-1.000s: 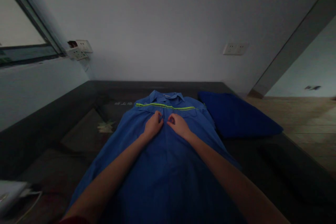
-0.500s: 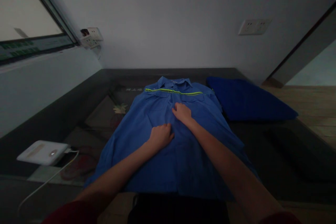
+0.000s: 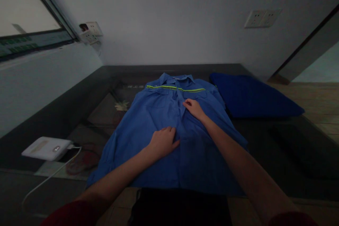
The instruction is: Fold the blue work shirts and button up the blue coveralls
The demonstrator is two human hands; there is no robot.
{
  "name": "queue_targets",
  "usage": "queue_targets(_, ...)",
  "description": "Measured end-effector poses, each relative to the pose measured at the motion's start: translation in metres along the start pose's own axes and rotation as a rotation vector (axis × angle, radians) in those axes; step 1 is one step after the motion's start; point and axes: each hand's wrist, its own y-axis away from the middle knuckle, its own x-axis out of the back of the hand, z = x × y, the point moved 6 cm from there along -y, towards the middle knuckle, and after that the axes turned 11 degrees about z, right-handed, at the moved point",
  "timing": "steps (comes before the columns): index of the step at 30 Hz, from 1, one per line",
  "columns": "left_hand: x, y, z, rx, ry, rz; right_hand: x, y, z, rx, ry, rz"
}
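A blue work shirt (image 3: 148, 113) with a collar, chest pockets and a yellow-green stripe across the chest lies spread on a dark table, its collar at the far end. My right hand (image 3: 194, 108) pinches the fabric at the front placket, just below the stripe, and a ridge of cloth rises at the fingers. Lower down, my left hand (image 3: 162, 142) rests on the shirt left of the placket, its thumb held apart from the fingers and nothing gripped.
On the dark table (image 3: 265, 148), a folded darker blue cloth (image 3: 254, 95) lies right of the shirt. A white power bank (image 3: 49, 148) with a white cable sits at the left. Wall sockets (image 3: 262, 18) are on the wall behind, and a window frame (image 3: 39, 39) is at upper left.
My right hand has shifted a little right and lifted the placket cloth into a ridge. My left hand has moved slightly lower, its thumb further out. The view has tilted slightly.
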Motion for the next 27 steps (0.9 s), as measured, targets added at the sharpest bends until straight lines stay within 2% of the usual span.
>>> queue_targets(7,-0.005,0.016,0.013,-0.171,0.019,-0.052,0.003,0.004,0.006,-0.029,-0.136,-0.010)
queue_targets(11,0.001,0.024,0.010,-0.217,0.086,-0.085,0.002,0.004,0.005,-0.027,-0.129,-0.003)
queue_targets(16,0.011,0.044,0.009,-0.287,0.185,-0.224,0.001,0.005,0.006,-0.044,-0.131,0.027)
queue_targets(20,0.018,0.051,0.011,-0.261,0.269,-0.315,0.000,0.006,0.007,-0.039,-0.122,0.041)
queue_targets(23,0.024,0.040,0.008,-0.238,0.378,-0.416,0.000,0.006,0.010,-0.058,-0.106,0.061)
queue_targets(25,0.030,0.019,0.003,-0.239,0.465,-0.455,0.000,0.005,0.011,-0.076,-0.074,0.071)
queue_targets(27,0.035,-0.018,-0.007,-0.234,0.517,-0.372,-0.001,0.002,0.009,-0.091,-0.014,0.070)
